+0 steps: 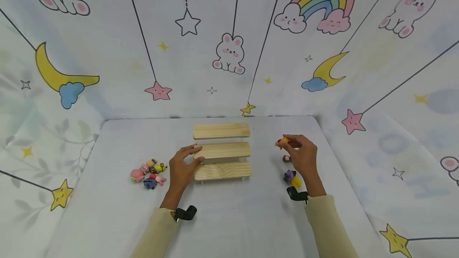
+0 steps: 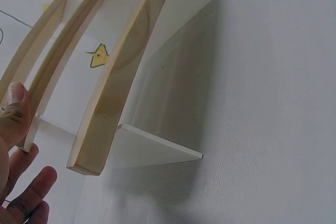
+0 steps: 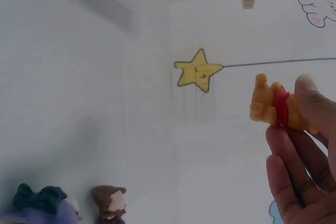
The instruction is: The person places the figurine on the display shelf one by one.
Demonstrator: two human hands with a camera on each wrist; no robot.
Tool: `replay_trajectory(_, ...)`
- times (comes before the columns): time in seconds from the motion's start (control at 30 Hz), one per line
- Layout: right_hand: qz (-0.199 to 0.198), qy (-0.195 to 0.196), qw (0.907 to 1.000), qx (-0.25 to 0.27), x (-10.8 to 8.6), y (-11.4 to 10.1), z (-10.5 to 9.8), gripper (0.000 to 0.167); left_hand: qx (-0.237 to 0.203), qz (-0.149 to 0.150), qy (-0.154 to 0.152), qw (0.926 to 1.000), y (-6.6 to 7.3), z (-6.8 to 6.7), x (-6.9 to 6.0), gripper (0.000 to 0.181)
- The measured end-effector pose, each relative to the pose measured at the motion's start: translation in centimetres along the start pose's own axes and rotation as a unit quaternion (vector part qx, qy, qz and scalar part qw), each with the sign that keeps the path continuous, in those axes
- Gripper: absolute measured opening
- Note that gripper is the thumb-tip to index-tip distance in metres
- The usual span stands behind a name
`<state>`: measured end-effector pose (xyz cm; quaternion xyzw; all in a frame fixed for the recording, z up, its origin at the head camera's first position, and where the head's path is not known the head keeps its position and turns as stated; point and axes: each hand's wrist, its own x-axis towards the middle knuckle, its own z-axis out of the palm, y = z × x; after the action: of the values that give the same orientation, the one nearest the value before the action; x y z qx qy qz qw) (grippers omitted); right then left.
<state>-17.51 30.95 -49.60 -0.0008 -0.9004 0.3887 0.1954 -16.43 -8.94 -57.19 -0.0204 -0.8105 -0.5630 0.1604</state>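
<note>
A three-step wooden display stand (image 1: 222,171) with white side supports stands mid-table. Its left end is held by my left hand (image 1: 182,170), whose thumb (image 2: 17,109) lies against the middle board (image 2: 68,45) and whose other fingers sit around the board's end. Off to the right, my right hand (image 1: 302,155) pinches a small yellow bear figurine (image 3: 273,103) in a red shirt between thumb and fingers, raised off the table. Below that hand are a brown-haired figurine (image 3: 110,203) and a purple figurine (image 3: 44,208) with a dark bow.
Several small figurines lie in a cluster left of the stand, among them a pink one (image 1: 137,175), a blue one (image 1: 150,183) and a yellow-green one (image 1: 158,168). A yellow figurine (image 1: 295,181) lies near the right wrist. Patterned cloth walls (image 1: 201,90) surround the white table (image 1: 229,222).
</note>
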Motion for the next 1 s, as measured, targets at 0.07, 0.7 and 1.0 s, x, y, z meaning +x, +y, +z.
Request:
replay_trajectory(0.07,-0.012,0.008,0.9999,0.002,0.3,-0.7,0.1,0.031,0.001,-0.001,-0.001,1.0,-0.1,0.0,0.0,0.04)
replay_trajectory(0.7,-0.079,-0.003,0.9954,0.055,3.4,-7.4,2.3,0.036,0.008,-0.004,-0.003,1.0,0.1,-0.1,0.0,0.039)
replay_trajectory(1.0,-0.083,-0.029,0.9935,0.072,4.4,-8.8,5.2,0.035,0.01,-0.012,-0.002,0.9999,0.2,0.0,0.0,0.038)
